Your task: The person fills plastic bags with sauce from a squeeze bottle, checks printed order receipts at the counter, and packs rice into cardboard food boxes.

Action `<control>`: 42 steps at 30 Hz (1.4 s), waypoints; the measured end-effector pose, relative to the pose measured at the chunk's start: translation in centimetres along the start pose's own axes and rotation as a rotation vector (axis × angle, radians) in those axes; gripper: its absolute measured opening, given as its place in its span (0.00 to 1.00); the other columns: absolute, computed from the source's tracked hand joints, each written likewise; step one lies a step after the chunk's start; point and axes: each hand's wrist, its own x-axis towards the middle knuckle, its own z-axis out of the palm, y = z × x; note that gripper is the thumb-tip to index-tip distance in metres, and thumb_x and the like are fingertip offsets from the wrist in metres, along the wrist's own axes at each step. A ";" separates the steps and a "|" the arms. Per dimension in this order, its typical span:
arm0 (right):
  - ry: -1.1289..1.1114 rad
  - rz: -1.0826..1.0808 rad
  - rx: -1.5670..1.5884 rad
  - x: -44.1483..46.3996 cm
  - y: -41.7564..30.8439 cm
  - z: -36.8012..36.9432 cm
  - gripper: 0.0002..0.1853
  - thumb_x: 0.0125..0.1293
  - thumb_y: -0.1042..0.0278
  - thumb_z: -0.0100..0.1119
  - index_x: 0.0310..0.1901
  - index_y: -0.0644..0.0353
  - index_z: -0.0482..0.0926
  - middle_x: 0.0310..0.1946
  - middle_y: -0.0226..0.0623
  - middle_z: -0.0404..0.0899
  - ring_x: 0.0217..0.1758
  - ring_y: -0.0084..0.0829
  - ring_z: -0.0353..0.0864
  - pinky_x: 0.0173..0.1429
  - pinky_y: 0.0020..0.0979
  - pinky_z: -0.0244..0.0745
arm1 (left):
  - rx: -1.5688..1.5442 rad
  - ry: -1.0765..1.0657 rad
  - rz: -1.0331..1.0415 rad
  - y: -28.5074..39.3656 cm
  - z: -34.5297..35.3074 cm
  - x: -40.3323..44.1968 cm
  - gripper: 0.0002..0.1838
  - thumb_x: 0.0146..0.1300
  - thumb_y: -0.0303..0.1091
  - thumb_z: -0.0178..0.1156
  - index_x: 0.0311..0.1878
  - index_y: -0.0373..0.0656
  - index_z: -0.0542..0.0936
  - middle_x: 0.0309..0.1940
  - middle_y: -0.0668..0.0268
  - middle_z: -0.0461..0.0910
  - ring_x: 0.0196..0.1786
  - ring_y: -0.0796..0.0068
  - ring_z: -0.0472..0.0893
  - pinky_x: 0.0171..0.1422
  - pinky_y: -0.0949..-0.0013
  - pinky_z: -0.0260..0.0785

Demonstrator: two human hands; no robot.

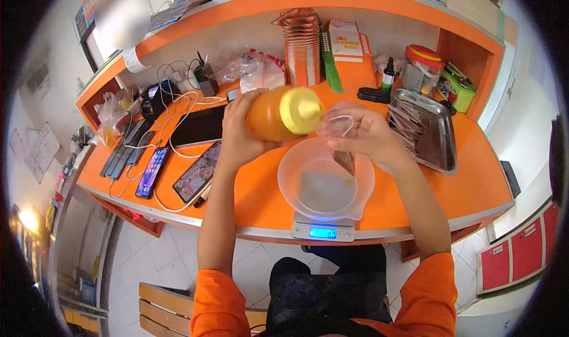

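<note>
My left hand [239, 132] is wrapped round a squeeze bottle [269, 116] with orange contents and a yellow nozzle cap. The bottle is tipped sideways, its nozzle pointing right. Pinched in the fingers of my right hand [372, 137] is a small clear plastic bag [336, 127], its mouth close to the nozzle. A brownish lower corner of the bag hangs over a translucent plastic bowl [290, 180]. Under the bowl is a digital scale [347, 233] with a lit blue display. A small yellow spot shows inside the bowl.
Right of the bowl, a metal tray [446, 144] holds several small filled packets [406, 121]. Phones [198, 172] and cables lie to the left. Behind stand stacked orange-and-white cartons [301, 47], a dark bottle [388, 75] and a red-lidded jar [422, 70].
</note>
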 end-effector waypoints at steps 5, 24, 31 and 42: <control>-0.260 0.151 0.015 -0.8 -0.6 0.9 0.25 0.44 0.76 0.66 0.48 0.66 0.71 0.37 0.31 0.76 0.39 0.19 0.74 0.46 0.21 0.69 | -0.521 -0.074 -0.357 -0.5 0.0 0.1 0.45 0.26 0.36 0.76 0.52 0.37 0.65 0.46 0.61 0.73 0.49 0.69 0.73 0.55 0.67 0.64; -0.744 -0.277 -0.630 -1.6 1.3 2.8 0.57 0.29 0.49 0.73 0.63 0.61 0.52 0.63 0.46 0.49 0.67 0.44 0.44 0.68 0.41 0.41 | -0.408 0.311 -0.178 -1.7 0.9 0.0 0.64 0.32 0.55 0.70 0.65 0.45 0.35 0.61 0.49 0.48 0.61 0.57 0.57 0.59 0.50 0.50; -0.677 -0.074 -0.568 -1.5 1.4 3.8 0.47 0.32 0.58 0.73 0.58 0.60 0.61 0.54 0.43 0.65 0.56 0.39 0.64 0.60 0.37 0.58 | -0.407 0.202 -0.265 -1.8 1.5 -0.3 0.65 0.33 0.49 0.73 0.63 0.42 0.32 0.58 0.49 0.52 0.62 0.56 0.56 0.59 0.56 0.52; -0.166 -0.133 0.064 0.1 2.2 2.0 0.27 0.64 0.75 0.42 0.63 0.57 0.45 0.45 0.44 0.71 0.50 0.29 0.72 0.52 0.30 0.68 | -0.438 0.316 0.167 0.7 1.4 -1.2 0.23 0.51 0.33 0.60 0.49 0.34 0.66 0.39 0.62 0.71 0.46 0.72 0.70 0.51 0.70 0.60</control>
